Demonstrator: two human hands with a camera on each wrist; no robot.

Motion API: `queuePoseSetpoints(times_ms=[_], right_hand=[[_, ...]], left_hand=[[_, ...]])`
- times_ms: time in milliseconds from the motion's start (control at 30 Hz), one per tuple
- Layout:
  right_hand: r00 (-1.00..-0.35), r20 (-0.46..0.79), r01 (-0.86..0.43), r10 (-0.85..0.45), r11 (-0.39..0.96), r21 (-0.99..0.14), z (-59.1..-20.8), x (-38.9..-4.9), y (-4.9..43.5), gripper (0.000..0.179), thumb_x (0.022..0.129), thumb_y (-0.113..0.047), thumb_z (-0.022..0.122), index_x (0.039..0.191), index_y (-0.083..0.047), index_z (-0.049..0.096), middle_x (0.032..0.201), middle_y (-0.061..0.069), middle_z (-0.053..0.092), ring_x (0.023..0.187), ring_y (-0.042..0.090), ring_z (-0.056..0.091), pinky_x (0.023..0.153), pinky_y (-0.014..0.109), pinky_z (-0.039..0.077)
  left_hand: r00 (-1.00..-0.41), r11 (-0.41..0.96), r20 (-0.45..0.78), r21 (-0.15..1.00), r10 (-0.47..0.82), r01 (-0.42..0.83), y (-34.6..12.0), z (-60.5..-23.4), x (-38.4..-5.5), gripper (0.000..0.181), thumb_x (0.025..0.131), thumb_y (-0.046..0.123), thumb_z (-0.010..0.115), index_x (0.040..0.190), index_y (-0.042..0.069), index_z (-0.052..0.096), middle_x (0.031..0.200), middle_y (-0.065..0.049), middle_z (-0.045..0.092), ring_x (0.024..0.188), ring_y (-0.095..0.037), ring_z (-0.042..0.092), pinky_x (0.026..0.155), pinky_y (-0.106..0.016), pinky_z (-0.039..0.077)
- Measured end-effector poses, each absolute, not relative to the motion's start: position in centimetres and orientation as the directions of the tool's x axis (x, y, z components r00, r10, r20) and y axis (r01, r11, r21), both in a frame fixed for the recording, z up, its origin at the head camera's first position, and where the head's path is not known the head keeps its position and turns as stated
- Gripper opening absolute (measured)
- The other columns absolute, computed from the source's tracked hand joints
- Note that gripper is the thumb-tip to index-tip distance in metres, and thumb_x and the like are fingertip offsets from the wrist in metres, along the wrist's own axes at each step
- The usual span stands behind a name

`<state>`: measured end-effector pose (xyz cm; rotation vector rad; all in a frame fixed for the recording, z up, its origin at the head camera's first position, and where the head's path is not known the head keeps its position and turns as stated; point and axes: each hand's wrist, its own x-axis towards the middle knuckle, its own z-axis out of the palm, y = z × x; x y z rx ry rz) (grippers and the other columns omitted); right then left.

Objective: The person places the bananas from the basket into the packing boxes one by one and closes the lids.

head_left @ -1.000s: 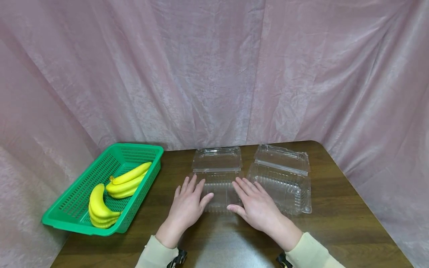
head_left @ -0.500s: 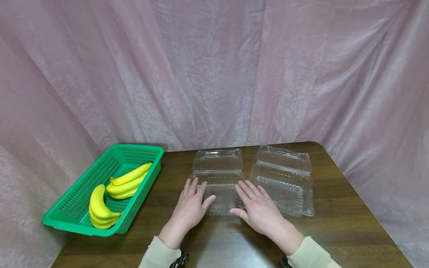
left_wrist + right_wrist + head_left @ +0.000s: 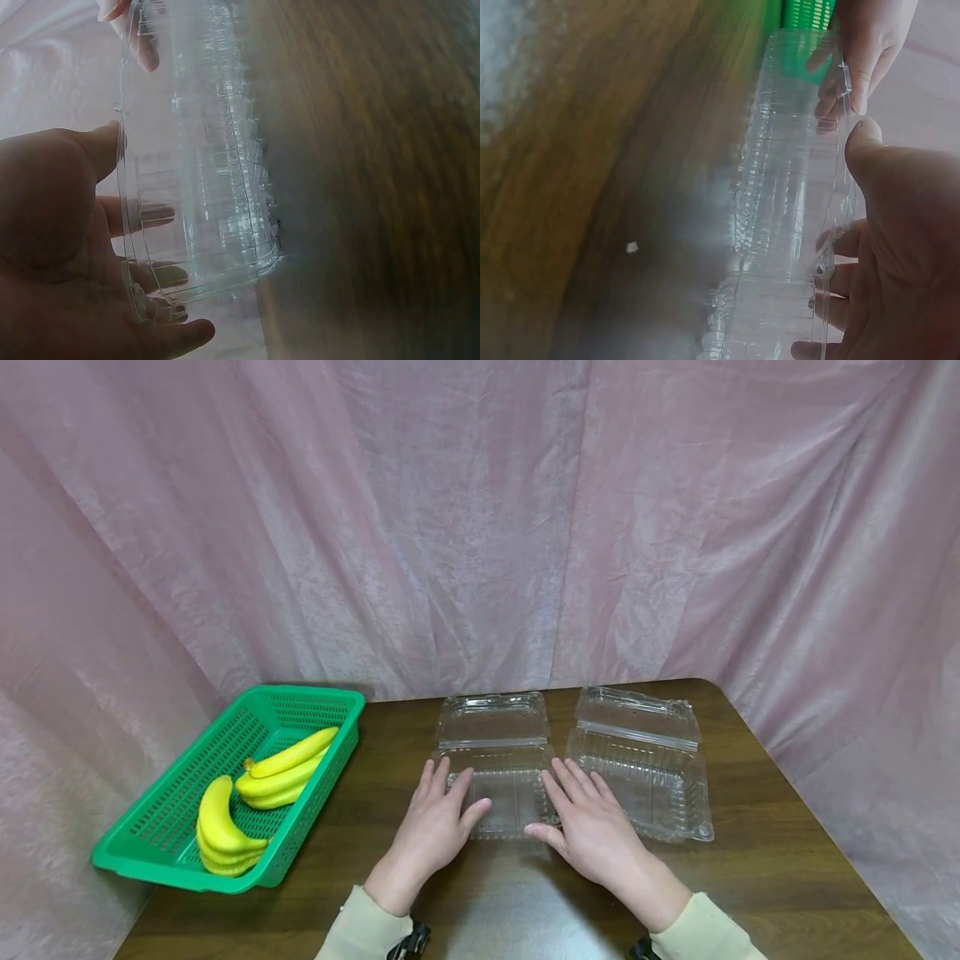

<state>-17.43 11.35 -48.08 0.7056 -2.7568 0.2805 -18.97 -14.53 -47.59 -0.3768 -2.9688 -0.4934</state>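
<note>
Two clear plastic clamshell containers lie on the table with their lids folded back toward the curtain. My left hand (image 3: 433, 827) is spread palm down over the left side of the nearer-left container (image 3: 497, 785), fingertips at its rim. On its right side my right hand (image 3: 596, 827) lies the same way, fingers straight, overlapping the gap to the right container (image 3: 652, 789). In the left wrist view the thumb touches the container's rim (image 3: 124, 187), and some fingers show through the clear wall. The right wrist view has the right thumb (image 3: 866, 142) at that rim too.
At the left a green plastic basket (image 3: 161, 777) holds two bunches of bananas (image 3: 225, 827). The brown wooden table (image 3: 780, 877) ends at the back against a pink curtain (image 3: 480, 527). A small white speck (image 3: 632, 247) shows on the wood in the right wrist view.
Both hands have shifted slightly to the right, and the left container between them has moved along. The right container also sits a little further right. The bananas stay in the basket.
</note>
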Motion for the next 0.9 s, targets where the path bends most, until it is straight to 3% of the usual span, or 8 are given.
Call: queuePoseSetpoints(times_ms=[400, 633, 900], right_hand=[[-0.822, 0.330, -0.519, -0.465, 0.849, -0.097, -47.5, -18.4, 11.2, 0.086, 0.093, -0.067, 0.055, 0.149, -0.001, 0.048, 0.156, 0.016, 0.042, 0.147, 0.033, 0.031, 0.118, 0.056, 0.022], [-0.841, 0.276, -0.508, -0.465, 0.854, -0.111, -47.4, -18.9, 10.9, 0.088, 0.093, -0.070, 0.051, 0.151, -0.004, 0.046, 0.159, 0.012, 0.037, 0.149, 0.030, 0.027, 0.119, 0.054, 0.018], [-0.840, 0.278, -0.510, -0.466, 0.853, -0.110, -47.4, -19.2, 10.1, 0.090, 0.093, -0.070, 0.053, 0.149, 0.000, 0.048, 0.157, 0.017, 0.039, 0.147, 0.035, 0.031, 0.119, 0.055, 0.019]], left_hand=[[-0.961, 0.925, 0.138, 0.268, 0.239, 0.269, -15.1, -47.6, -19.1, 0.068, 0.100, 0.060, 0.050, 0.153, 0.018, 0.047, 0.160, -0.025, 0.028, 0.151, -0.043, 0.013, 0.115, -0.062, 0.024], [-0.963, 0.925, 0.131, 0.274, 0.237, 0.265, -15.8, -47.9, -19.5, 0.069, 0.099, 0.057, 0.055, 0.155, 0.019, 0.042, 0.161, -0.024, 0.027, 0.151, -0.043, 0.014, 0.115, -0.062, 0.025], [-0.969, 0.930, 0.103, 0.273, 0.226, 0.246, -16.5, -47.8, -19.7, 0.074, 0.099, 0.060, 0.051, 0.159, 0.021, 0.035, 0.162, -0.022, 0.027, 0.151, -0.041, 0.014, 0.115, -0.061, 0.024]])
